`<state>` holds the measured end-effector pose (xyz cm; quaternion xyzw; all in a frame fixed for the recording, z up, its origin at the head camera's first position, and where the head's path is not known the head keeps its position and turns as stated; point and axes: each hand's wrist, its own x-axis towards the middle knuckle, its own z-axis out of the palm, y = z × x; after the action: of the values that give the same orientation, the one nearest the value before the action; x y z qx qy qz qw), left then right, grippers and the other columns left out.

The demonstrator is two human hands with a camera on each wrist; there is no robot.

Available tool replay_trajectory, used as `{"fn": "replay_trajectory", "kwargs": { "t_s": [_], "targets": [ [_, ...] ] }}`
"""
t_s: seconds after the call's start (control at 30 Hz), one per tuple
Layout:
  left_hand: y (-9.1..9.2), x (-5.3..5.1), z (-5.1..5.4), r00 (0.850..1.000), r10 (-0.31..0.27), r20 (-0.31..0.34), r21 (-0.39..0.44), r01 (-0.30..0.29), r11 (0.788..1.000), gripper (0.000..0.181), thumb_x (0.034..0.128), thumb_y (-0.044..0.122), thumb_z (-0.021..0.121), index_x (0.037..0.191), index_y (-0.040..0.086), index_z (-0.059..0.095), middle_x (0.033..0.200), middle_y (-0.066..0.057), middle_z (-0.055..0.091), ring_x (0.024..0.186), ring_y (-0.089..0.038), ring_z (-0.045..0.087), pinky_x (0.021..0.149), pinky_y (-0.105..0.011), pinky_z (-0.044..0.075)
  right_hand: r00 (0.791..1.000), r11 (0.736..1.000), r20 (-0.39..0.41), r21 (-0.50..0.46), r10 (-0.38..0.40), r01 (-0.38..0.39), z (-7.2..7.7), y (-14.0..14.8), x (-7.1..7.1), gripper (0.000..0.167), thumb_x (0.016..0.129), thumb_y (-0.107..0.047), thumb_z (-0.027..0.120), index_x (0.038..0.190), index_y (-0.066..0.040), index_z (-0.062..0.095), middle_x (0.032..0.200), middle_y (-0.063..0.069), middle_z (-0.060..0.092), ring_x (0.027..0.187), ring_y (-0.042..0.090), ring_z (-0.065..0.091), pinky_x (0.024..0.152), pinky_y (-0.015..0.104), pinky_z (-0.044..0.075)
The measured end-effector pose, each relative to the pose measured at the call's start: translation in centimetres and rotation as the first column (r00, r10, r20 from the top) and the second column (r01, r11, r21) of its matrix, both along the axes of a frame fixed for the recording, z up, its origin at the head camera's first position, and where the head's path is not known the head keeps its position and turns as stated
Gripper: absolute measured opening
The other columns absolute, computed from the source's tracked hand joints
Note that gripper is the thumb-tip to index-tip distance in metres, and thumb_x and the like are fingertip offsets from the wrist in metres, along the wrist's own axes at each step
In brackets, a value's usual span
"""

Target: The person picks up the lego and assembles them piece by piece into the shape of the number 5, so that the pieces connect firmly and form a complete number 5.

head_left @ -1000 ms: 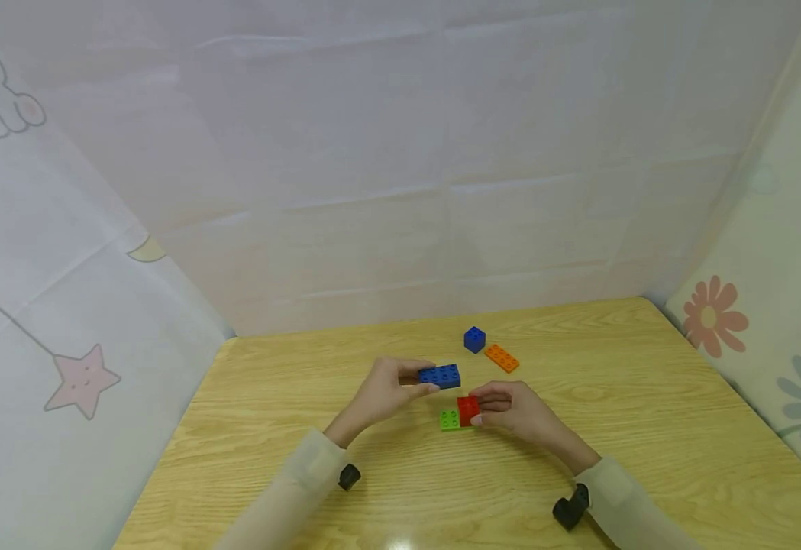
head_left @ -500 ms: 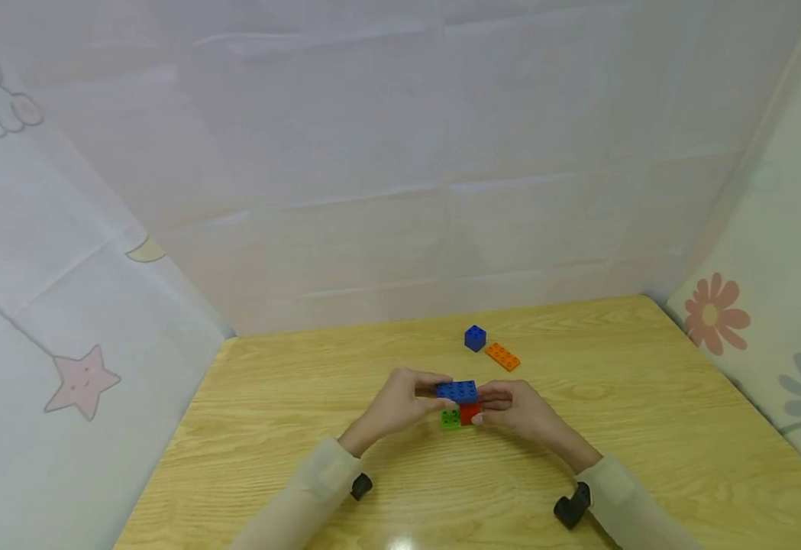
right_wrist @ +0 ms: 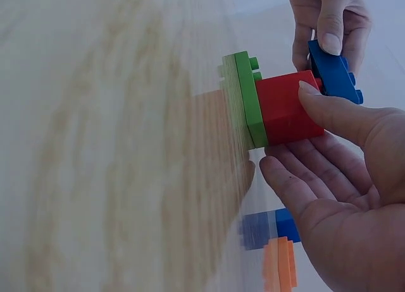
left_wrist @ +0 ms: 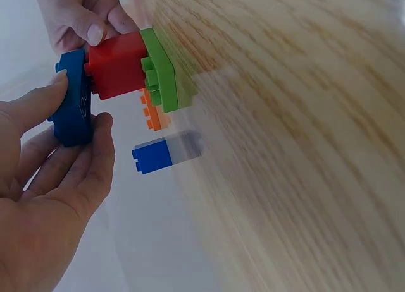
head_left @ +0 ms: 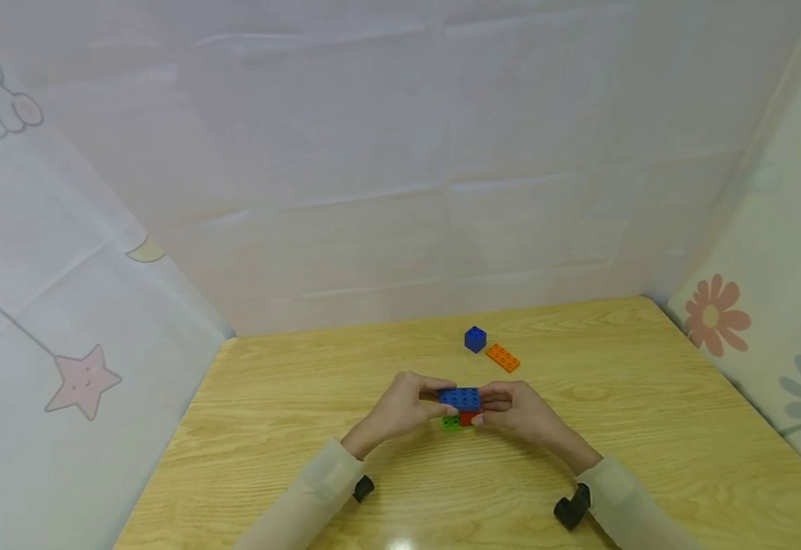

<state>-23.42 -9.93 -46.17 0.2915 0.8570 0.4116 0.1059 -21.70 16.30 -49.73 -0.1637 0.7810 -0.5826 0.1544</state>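
Observation:
My left hand (head_left: 400,410) pinches a long blue building brick (head_left: 460,399) between thumb and fingers. The brick is just above a red block (left_wrist: 117,66), overhanging it to the left. Red studs show between the two in the left wrist view, and the blue brick looks slightly tilted in the right wrist view. Beneath the red block lies a flat lime-green brick (right_wrist: 243,99) on the table, its left studs bare. My right hand (head_left: 520,412) holds the red block from the right, thumb on its near side and fingers behind.
Farther back on the wooden table (head_left: 290,367) sit a small blue cube brick (head_left: 475,339) and a flat orange brick (head_left: 503,357), close together. Patterned cloth (head_left: 400,191) hangs behind and at both sides. A black wrist camera (head_left: 572,506) is on the right sleeve.
My left hand has carried the long blue brick right and toward me, from left of the red block to over it. My right hand has stayed at the red block.

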Motion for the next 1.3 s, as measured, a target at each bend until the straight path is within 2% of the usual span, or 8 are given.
{"fn": "replay_trajectory", "kwargs": {
  "t_s": [0.1, 0.33, 0.63, 0.8, 0.93, 1.3],
  "targets": [
    [0.12, 0.07, 0.03, 1.000, 0.001, -0.016, -0.022, -0.001, 1.000, 0.046, 0.0976, 0.025, 0.077, 0.140, 0.008, 0.069, 0.131, -0.010, 0.076, 0.113, -0.020, 0.076, 0.094, -0.030, 0.063, 1.000, 1.000, 0.004, -0.009, 0.004, -0.004, 0.13, -0.04, 0.05, 0.050, 0.095, -0.018, 0.080, 0.136, 0.005, 0.064, 0.133, 0.024, 0.070, 0.120, 0.027, 0.073, 0.092, 0.029, 0.063],
    [0.37, 0.26, 0.16, 0.998, -0.007, -0.057, -0.061, 0.003, 0.998, 0.044, 0.0985, 0.027, 0.076, 0.138, 0.010, 0.070, 0.127, -0.010, 0.077, 0.110, -0.018, 0.077, 0.087, -0.022, 0.062, 1.000, 1.000, 0.002, -0.012, -0.004, 0.004, 0.25, -0.05, -0.01, 0.053, 0.095, -0.017, 0.080, 0.138, 0.007, 0.062, 0.135, 0.027, 0.068, 0.124, 0.037, 0.070, 0.094, 0.031, 0.063],
    [0.55, 0.27, 0.36, 0.995, -0.046, -0.089, -0.080, 0.039, 0.996, 0.041, 0.0993, 0.024, 0.075, 0.137, 0.008, 0.071, 0.123, -0.011, 0.079, 0.103, -0.014, 0.078, 0.081, -0.015, 0.059, 1.000, 1.000, 0.005, 0.001, -0.015, 0.015, 0.15, 0.14, -0.05, 0.049, 0.094, -0.018, 0.081, 0.135, 0.005, 0.065, 0.133, 0.025, 0.070, 0.122, 0.034, 0.072, 0.093, 0.030, 0.063],
    [0.77, 0.35, 0.32, 0.992, -0.068, -0.106, -0.086, 0.059, 0.995, 0.039, 0.0993, 0.022, 0.075, 0.135, 0.007, 0.072, 0.120, -0.012, 0.079, 0.100, -0.012, 0.078, 0.080, -0.013, 0.059, 1.000, 1.000, 0.000, 0.015, -0.022, 0.022, 0.03, 0.17, 0.08, 0.051, 0.094, -0.020, 0.082, 0.135, 0.005, 0.065, 0.133, 0.025, 0.070, 0.122, 0.035, 0.072, 0.094, 0.032, 0.063],
    [0.81, 0.51, 0.41, 0.993, -0.064, -0.100, -0.098, 0.054, 0.994, 0.039, 0.0996, 0.022, 0.075, 0.136, 0.007, 0.072, 0.122, -0.012, 0.079, 0.101, -0.013, 0.078, 0.079, -0.013, 0.058, 1.000, 0.999, -0.005, 0.026, -0.023, 0.023, -0.02, 0.21, 0.21, 0.055, 0.094, -0.020, 0.082, 0.138, 0.007, 0.062, 0.135, 0.027, 0.069, 0.124, 0.037, 0.070, 0.096, 0.034, 0.063],
    [0.37, 0.32, 0.35, 0.989, -0.072, -0.132, -0.123, 0.056, 0.991, 0.039, 0.0993, 0.023, 0.075, 0.135, 0.007, 0.072, 0.118, -0.012, 0.080, 0.097, -0.010, 0.078, 0.077, -0.012, 0.058, 1.000, 1.000, -0.010, -0.014, -0.001, 0.000, -0.05, -0.13, 0.13, 0.052, 0.094, -0.017, 0.081, 0.137, 0.007, 0.063, 0.134, 0.027, 0.069, 0.123, 0.037, 0.071, 0.095, 0.032, 0.063]
  ]
}}
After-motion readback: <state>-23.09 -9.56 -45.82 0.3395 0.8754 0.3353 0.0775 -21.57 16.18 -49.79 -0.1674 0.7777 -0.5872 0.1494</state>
